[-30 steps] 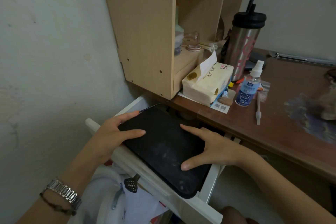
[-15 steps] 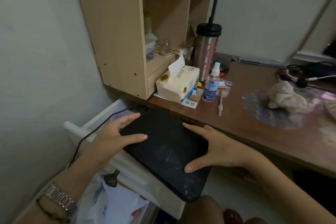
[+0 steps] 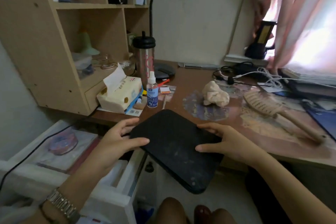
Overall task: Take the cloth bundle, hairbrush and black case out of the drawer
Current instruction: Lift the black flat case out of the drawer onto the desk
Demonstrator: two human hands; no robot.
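Note:
I hold the flat black case [image 3: 174, 149] between both hands, lifted out of the white drawer [image 3: 111, 183] and tilted, its far end over the brown desk edge [image 3: 272, 154]. My left hand [image 3: 118, 142] grips its left side. My right hand [image 3: 221, 142] grips its right side. The beige cloth bundle [image 3: 214, 94] lies on the desk behind the case. The wooden hairbrush [image 3: 269, 107] lies on the desk to the right, handle toward me.
The open drawer at lower left holds a round plastic container [image 3: 62, 142] and papers; a black cable [image 3: 27, 156] crosses it. A tissue pack [image 3: 120, 94], spray bottle [image 3: 151, 91] and tumbler [image 3: 144, 56] stand by the wooden shelf [image 3: 45, 42]. Cables [image 3: 254, 76] lie at the desk's back right.
Both hands have lifted the black case up out of the drawer and carried it right, toward the desk. The view has swung right, bringing the cloth bundle and hairbrush into sight.

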